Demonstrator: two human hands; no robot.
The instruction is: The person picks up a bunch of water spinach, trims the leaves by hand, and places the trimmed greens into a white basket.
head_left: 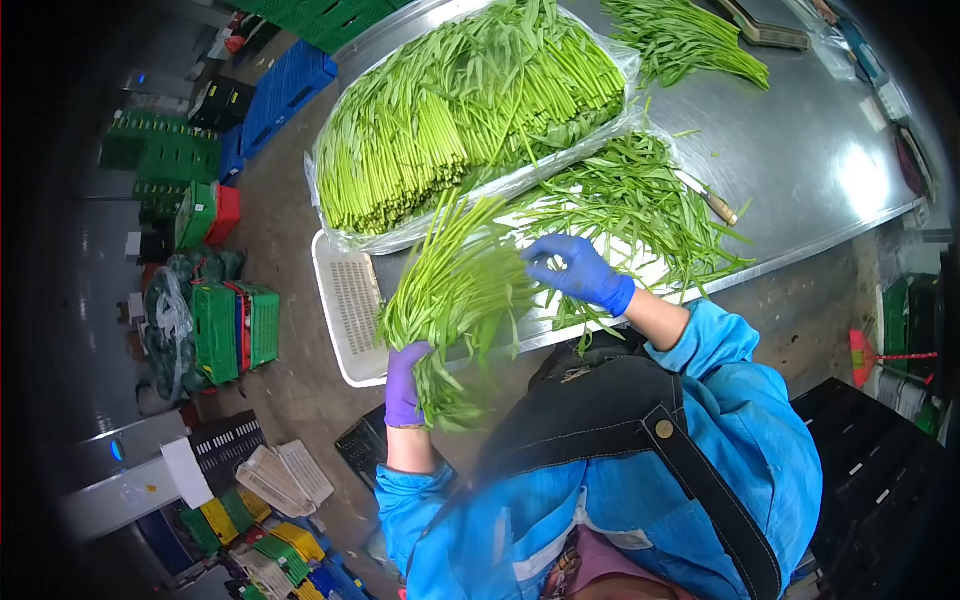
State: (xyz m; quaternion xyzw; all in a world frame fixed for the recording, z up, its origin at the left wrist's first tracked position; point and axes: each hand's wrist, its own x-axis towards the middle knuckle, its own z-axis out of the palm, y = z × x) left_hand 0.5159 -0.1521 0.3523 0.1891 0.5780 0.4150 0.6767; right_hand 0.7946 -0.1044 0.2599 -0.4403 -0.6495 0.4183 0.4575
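Note:
My left hand (405, 385), in a purple glove, is closed round the leafy end of a bunch of green stems (455, 280), whose stalks fan upward over the white basket (352, 290). My right hand (580, 275), in a blue glove, is just right of the bunch with its fingers curled and thumb near the fingertips; whether anything is between them is too small to tell. Loose leafy greens (660, 200) lie on a white surface beyond it. A large pile of stems (470, 110) fills a plastic-lined container. A knife (708, 197) with a wooden handle rests beside the loose greens.
The metal table (800, 130) carries another bunch of greens (690, 40) at the back. Green crates (235, 330) and a blue crate (288, 95) stand to the left. Dark crates (880, 450) are at the right, near a red broom (862, 357).

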